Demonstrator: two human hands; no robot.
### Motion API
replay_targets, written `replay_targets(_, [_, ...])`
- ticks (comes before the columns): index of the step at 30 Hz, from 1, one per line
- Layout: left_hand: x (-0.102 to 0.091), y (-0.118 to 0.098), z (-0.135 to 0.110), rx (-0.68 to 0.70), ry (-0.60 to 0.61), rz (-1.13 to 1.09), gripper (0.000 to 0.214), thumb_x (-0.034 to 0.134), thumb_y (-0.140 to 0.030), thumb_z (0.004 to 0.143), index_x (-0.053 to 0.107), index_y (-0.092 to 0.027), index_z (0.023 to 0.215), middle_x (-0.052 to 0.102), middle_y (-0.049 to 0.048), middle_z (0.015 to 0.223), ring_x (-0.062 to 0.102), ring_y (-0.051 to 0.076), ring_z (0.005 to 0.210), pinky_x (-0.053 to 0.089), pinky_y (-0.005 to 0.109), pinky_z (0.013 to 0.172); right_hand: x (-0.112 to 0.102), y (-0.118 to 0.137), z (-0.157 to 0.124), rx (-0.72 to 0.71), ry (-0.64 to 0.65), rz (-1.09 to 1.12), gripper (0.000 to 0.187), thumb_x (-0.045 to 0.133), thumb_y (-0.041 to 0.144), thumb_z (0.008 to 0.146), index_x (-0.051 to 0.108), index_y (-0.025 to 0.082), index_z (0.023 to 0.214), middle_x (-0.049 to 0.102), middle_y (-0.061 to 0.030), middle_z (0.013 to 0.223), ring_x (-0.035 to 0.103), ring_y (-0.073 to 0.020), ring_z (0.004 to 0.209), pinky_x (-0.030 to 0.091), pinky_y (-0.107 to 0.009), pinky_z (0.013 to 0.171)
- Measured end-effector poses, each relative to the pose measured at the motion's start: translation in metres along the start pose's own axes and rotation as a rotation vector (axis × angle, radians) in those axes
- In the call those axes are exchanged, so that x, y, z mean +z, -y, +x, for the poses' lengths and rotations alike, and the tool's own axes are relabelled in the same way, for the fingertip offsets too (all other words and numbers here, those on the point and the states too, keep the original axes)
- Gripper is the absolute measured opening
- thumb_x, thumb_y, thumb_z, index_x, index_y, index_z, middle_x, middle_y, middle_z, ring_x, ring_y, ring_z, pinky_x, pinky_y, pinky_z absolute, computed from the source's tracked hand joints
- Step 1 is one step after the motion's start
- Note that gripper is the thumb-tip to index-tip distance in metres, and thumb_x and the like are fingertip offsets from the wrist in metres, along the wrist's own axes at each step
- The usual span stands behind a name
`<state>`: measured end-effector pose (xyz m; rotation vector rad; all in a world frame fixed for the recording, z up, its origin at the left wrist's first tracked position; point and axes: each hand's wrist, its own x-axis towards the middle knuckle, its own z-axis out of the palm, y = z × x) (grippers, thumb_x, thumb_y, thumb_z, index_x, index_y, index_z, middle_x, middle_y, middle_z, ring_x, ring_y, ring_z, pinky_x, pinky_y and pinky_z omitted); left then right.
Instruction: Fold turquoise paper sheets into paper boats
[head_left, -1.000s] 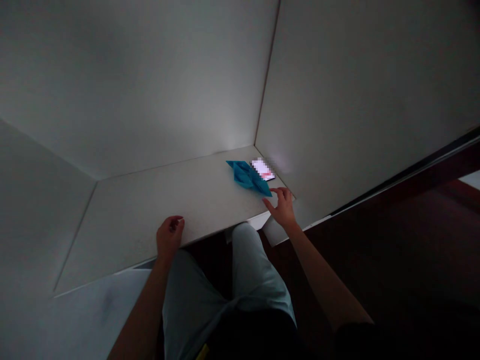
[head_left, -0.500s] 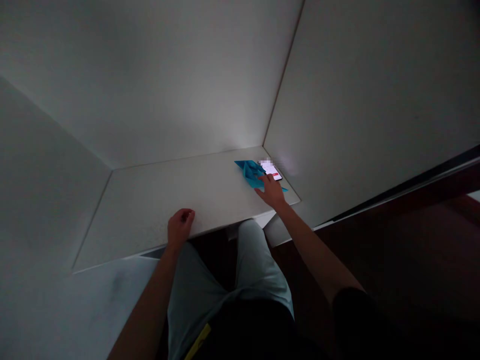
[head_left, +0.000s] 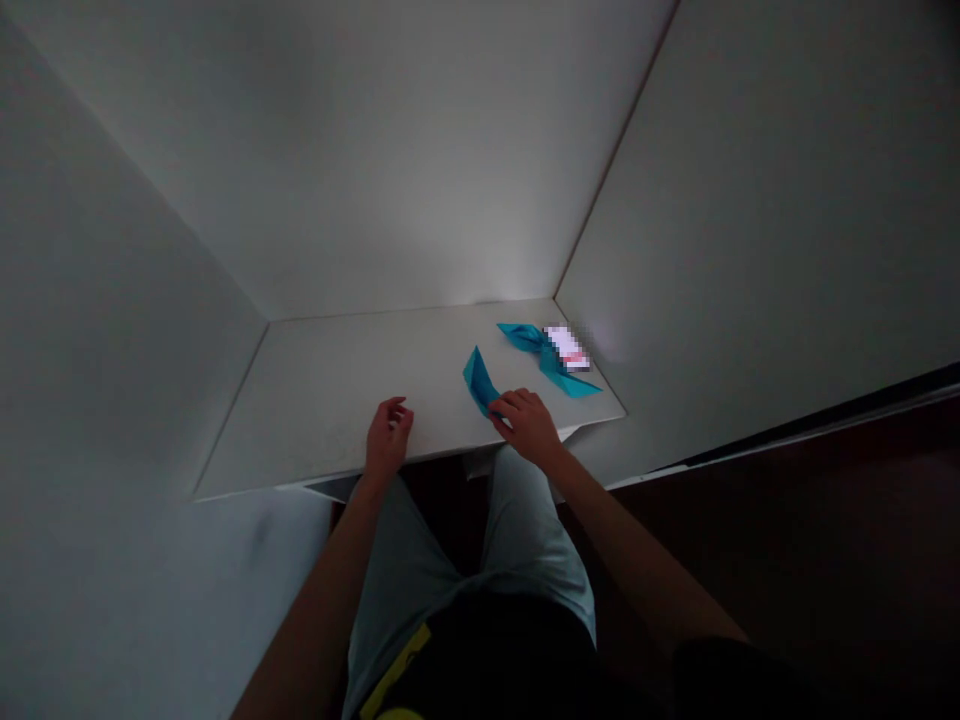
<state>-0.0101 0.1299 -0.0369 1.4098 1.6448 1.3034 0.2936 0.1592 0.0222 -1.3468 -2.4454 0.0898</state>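
A blue folded paper boat (head_left: 478,384) is pinched at its near right end between the thumb and fingers of my right hand (head_left: 529,425), over the front part of the white shelf-like desk (head_left: 322,390). My left hand (head_left: 388,435) rests at the desk's front edge, left of that boat. Its fingers are loosely curled, apart from the thumb, and nothing is in them. Further back on the right lie more blue folded paper pieces, one pointed boat shape (head_left: 519,336) and another (head_left: 566,380) touching or overlapping it.
A phone (head_left: 562,342) with a lit, blurred screen lies beside the blue papers, close to the right panel (head_left: 750,250). White walls (head_left: 412,180) enclose the desk at the back and left. My legs (head_left: 525,540) are under its front edge.
My right hand has taken one blue paper boat from the group by the phone and brought it left and nearer. My left hand's fingers have loosened. The view has shifted slightly.
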Motion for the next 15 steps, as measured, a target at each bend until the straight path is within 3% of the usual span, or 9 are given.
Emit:
replay_targets(3, [0.013,-0.009,-0.016,-0.016,0.152,-0.118,0.07,0.067,-0.062,0.096,0.054,-0.021,0.151,0.074,0.0167,0.135,0.076,0.023,0.097,0.061,0.038,0.084,0.006,0.026,-0.018,-0.094,-0.019,0.064,0.019,0.064,0.026,0.11,0.082,0.028,0.117,0.081,-0.0119,0.119,0.067,-0.0306,0.115,0.05,-0.046,0.1])
replay_targets(7, [0.027,-0.019,-0.042,-0.187,0.317,-0.38,0.088,0.077,-0.067,0.092,0.042,-0.025,0.16,0.071,0.0178,0.137,0.078,0.024,0.094,0.061,0.034,0.071,0.018,0.052,-0.035,-0.201,0.01,0.146,0.018,0.066,0.02,0.109,0.082,0.026,0.115,0.082,-0.0123,0.119,0.071,-0.029,0.113,0.052,-0.044,0.098])
replay_targets(11, [0.029,-0.022,-0.06,-0.271,0.268,-0.41,0.067,0.084,-0.056,0.088,0.055,-0.023,0.139,0.074,0.0099,0.114,0.074,0.024,0.09,0.062,0.034,0.068,0.026,0.067,-0.048,-0.278,0.063,0.218,0.017,0.069,0.018,0.106,0.08,0.026,0.115,0.082,-0.0112,0.123,0.075,-0.0282,0.112,0.056,-0.044,0.1])
replay_targets(13, [0.029,-0.021,-0.064,-0.292,0.238,-0.412,0.055,0.078,-0.054,0.093,0.056,-0.023,0.134,0.074,0.009,0.111,0.073,0.025,0.089,0.063,0.035,0.068,0.027,0.07,-0.051,-0.266,0.044,0.29,0.019,0.071,0.024,0.106,0.077,0.025,0.125,0.08,-0.0133,0.128,0.075,-0.0284,0.115,0.058,-0.044,0.1])
replay_targets(15, [0.03,-0.019,-0.065,-0.307,0.206,-0.411,0.045,0.065,-0.054,0.101,0.056,-0.023,0.133,0.074,0.0099,0.113,0.073,0.025,0.09,0.063,0.036,0.067,0.027,0.071,-0.052,-0.216,-0.007,0.391,0.037,0.073,0.035,0.107,0.069,0.021,0.14,0.076,-0.0177,0.135,0.074,-0.0289,0.122,0.061,-0.044,0.1])
